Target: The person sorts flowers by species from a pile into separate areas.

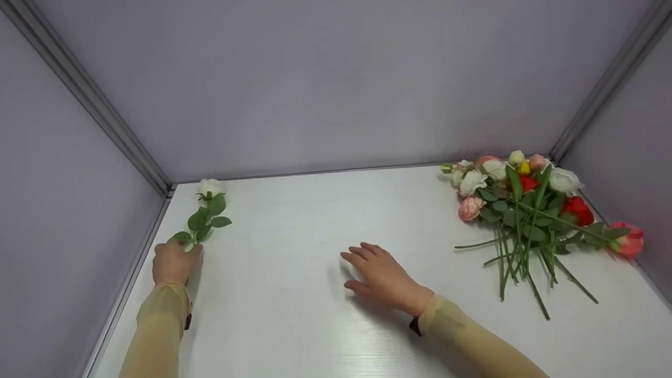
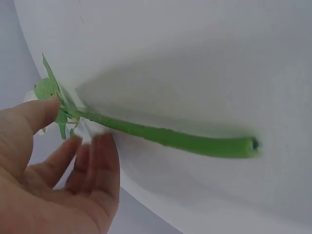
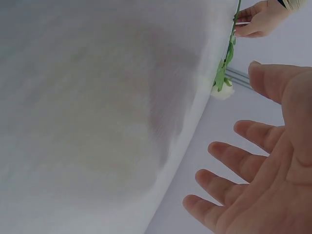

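Note:
A white rose (image 1: pixel 211 187) with green leaves lies at the far left of the white table. At its stem is my left hand (image 1: pixel 174 262). In the left wrist view, the thumb (image 2: pixel 46 112) is beside the leaves and the slightly blurred fingers (image 2: pixel 100 165) are bent, with a gap between them and the thumb. The bare lower stem (image 2: pixel 170 138) stretches away from that hand. My right hand (image 1: pixel 383 278) hovers over the middle of the table, fingers spread and holding nothing; the right wrist view shows its palm (image 3: pixel 273 195).
A heap of artificial flowers (image 1: pixel 525 210), white, pink, red and yellow, lies at the back right, its green stems (image 1: pixel 525 262) pointing forward. One pink-red flower (image 1: pixel 627 241) sticks out to the right. Grey panels (image 1: pixel 336 94) wall the table (image 1: pixel 294 231) at the back and sides.

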A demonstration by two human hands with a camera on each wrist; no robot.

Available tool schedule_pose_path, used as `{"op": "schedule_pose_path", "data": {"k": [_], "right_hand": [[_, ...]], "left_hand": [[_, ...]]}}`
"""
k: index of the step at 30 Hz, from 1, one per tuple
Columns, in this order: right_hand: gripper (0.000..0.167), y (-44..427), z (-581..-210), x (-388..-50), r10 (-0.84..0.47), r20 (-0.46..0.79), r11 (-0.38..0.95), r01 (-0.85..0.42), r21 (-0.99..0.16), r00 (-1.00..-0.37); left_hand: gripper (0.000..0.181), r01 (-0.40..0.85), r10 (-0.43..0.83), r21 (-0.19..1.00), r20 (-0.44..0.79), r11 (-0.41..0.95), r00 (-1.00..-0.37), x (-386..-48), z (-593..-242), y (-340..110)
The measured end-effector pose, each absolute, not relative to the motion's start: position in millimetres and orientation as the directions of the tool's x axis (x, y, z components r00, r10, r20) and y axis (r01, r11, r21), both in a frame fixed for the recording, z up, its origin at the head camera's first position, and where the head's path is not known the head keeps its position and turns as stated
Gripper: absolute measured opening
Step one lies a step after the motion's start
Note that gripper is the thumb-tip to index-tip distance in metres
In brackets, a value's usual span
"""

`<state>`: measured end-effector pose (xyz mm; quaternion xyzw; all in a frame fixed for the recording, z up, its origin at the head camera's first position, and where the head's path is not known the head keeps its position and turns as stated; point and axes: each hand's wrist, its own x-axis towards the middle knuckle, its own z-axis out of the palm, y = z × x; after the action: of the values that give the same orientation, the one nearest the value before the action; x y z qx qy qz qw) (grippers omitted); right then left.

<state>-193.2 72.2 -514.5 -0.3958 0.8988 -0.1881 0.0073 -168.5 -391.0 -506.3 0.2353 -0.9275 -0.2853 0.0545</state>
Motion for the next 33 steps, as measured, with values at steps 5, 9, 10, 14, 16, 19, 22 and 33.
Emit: {"op": "schedule_pose_path", "data": {"k": [5, 9, 10, 14, 16, 19, 22, 33], "right_hand": [[0.054, 97.5, -515.6, -206.5, -0.649, 0.160, 0.654, -0.653, -0.382, -0.744], [0.046, 124.7, -514.2, -219.6, -0.537, 0.187, 0.696, -0.558, -0.453, -0.822], [0.043, 133.0, -513.2, -223.1, -0.501, 0.190, 0.704, -0.525, -0.478, -0.844], [0.030, 172.5, -507.4, -238.5, -0.362, 0.203, 0.711, -0.410, -0.571, -0.910], [0.028, 194.4, -503.7, -245.7, -0.300, 0.202, 0.715, -0.360, -0.600, -0.932], [0.033, 229.5, -497.6, -252.9, -0.200, 0.170, 0.715, -0.263, -0.648, -0.965], [0.045, 266.4, -490.9, -257.4, -0.113, 0.124, 0.740, -0.167, -0.651, -0.986], [0.050, 357.4, -480.7, -270.3, 0.042, 0.120, 0.822, -0.034, -0.569, -0.992]], "left_hand": [[0.069, -0.315, -0.445, 0.503, 0.160, 0.805, -0.881, -179.6, -503.2, -370.9], [0.076, -0.158, -0.281, 0.433, 0.237, 0.887, -0.930, -187.7, -497.3, -335.7], [0.077, -0.119, -0.233, 0.415, 0.236, 0.902, -0.943, -189.4, -496.0, -323.8], [0.082, 0.018, -0.049, 0.359, 0.177, 0.933, -0.983, -191.6, -492.1, -267.2], [0.083, 0.081, 0.037, 0.337, 0.134, 0.938, -0.990, -188.7, -490.6, -237.4], [0.084, 0.209, 0.181, 0.288, 0.120, 0.935, -0.976, -182.2, -487.8, -195.5], [0.085, 0.359, 0.333, 0.225, 0.148, 0.906, -0.931, -174.8, -484.1, -157.3], [0.086, 0.659, 0.647, 0.084, 0.132, 0.747, -0.751, -156.7, -472.7, -39.4]]}}
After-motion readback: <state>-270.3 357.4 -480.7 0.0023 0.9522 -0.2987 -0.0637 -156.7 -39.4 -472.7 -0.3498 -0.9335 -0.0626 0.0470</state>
